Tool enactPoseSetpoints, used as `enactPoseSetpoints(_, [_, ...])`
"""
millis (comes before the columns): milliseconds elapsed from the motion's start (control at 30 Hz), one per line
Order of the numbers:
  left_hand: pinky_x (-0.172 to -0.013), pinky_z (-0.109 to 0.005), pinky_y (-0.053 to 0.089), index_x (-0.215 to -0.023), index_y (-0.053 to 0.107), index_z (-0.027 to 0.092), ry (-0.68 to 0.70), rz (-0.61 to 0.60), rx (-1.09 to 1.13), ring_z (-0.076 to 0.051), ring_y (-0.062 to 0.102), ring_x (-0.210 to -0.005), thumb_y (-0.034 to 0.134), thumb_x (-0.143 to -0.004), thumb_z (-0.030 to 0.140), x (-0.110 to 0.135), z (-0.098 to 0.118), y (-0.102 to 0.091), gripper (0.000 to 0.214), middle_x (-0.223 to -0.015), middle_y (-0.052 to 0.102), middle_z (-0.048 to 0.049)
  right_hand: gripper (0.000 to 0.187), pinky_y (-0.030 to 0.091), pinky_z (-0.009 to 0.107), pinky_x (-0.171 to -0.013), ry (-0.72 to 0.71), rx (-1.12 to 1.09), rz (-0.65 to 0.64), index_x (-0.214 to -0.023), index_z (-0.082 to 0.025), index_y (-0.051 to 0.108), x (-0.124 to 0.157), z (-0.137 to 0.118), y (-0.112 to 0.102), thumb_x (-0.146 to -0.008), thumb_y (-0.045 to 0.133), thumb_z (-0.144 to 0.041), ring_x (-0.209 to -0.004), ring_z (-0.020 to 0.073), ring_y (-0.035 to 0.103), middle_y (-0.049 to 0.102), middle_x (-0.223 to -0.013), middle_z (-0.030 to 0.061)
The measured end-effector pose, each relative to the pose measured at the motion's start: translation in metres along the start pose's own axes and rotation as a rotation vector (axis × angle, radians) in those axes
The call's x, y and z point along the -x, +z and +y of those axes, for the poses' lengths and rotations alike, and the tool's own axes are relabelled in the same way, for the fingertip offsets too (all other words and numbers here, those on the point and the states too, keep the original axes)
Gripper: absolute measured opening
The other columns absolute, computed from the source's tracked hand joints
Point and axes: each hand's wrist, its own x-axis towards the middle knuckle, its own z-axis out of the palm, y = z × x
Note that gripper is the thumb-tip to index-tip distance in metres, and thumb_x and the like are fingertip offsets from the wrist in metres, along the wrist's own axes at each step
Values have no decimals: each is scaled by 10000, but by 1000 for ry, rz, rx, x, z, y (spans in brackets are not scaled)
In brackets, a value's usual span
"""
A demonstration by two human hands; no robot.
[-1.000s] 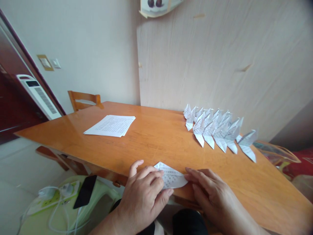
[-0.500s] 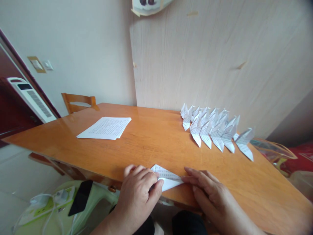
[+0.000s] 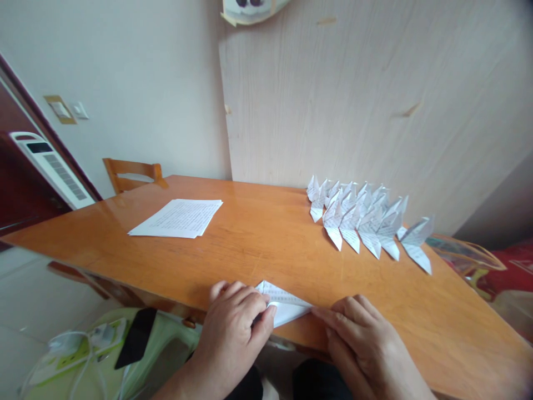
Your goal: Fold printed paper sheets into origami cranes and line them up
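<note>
A sheet of printed paper (image 3: 287, 304), folded into a narrow pointed shape, lies at the table's near edge. My left hand (image 3: 239, 325) is closed over its left end, with the thumb pressing on the white lower flap and the fingers curled on the upper side. My right hand (image 3: 362, 336) has its index fingertip at the paper's sharp right tip, and its other fingers are curled in. Part of the left end is hidden under my left hand.
Several folded paper pieces (image 3: 368, 222) stand in rows at the table's back right. A stack of printed sheets (image 3: 177, 218) lies on the left of the wooden table (image 3: 250, 244). Below left, a green stool (image 3: 166, 344) holds a black phone (image 3: 136, 337) and a power strip (image 3: 77, 355).
My right hand's fingers have curled in, leaving the index fingertip at the paper's right tip. The left hand stays nearly where it was on the paper.
</note>
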Motion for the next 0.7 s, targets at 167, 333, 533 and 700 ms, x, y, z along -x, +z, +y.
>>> enactPoseSetpoints(167, [-804,-390,312,-740,593,214,0,6,-5,-186,578,-775,560,-933,246,-1,0,0,198,-780,690,21,390,494,341,-556,-74,102,49,-1240,-163,649,0,-3,1,-896,477,-102,-671,205,549,607,-756,72])
enactPoseSetpoints(333, [-797,-387,317,-748,607,221,10,2,-11,-184,576,-765,562,-934,249,-2,0,0,193,-774,690,18,370,498,321,-528,-107,184,62,-1204,-139,668,1,-1,4,-882,490,-105,-636,197,559,611,-711,61])
enactPoseSetpoints(533, [-794,-383,324,-722,587,215,17,10,-5,-178,575,-746,575,-925,242,-3,-1,0,204,-754,681,27,362,489,313,-505,-147,270,62,-1182,-123,684,2,3,9,-862,514,-128,-604,197,577,623,-685,58])
enactPoseSetpoints(700, [-761,-367,332,-721,576,216,19,43,7,-174,571,-722,589,-909,234,-3,0,1,189,-740,680,26,338,465,289,-487,-180,313,102,-1141,-127,700,0,4,12,-857,518,-143,-565,180,578,629,-652,46])
